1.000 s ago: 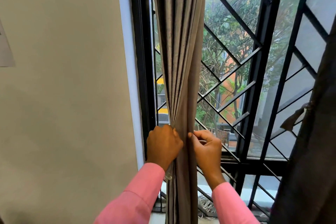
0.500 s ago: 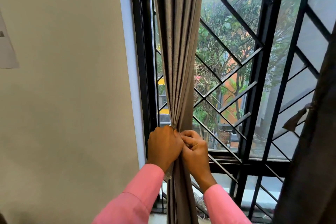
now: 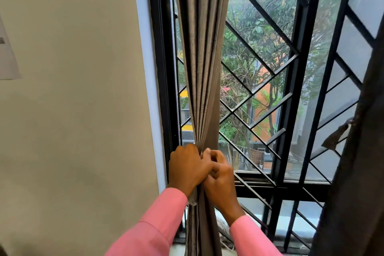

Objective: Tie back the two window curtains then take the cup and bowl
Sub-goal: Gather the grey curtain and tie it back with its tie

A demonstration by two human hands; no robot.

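Observation:
The left curtain, grey-brown and pleated, hangs gathered into a narrow bundle in front of the window. My left hand grips the bundle from its left side. My right hand is pressed against the left one on the bundle's right side, fingers curled and pinching at the fabric or a tie there; the tie itself is hidden by my hands. The right curtain, dark, hangs at the frame's right edge with a strip of fabric sticking out from it. No cup or bowl is in view.
A black window frame and a black metal grille stand right behind the curtain. A plain beige wall fills the left, with a white paper on it. The sill runs below.
My right hand has moved left along the bundle until it meets my left hand, and its fingers have curled in tighter. The bundle is narrower at the hands.

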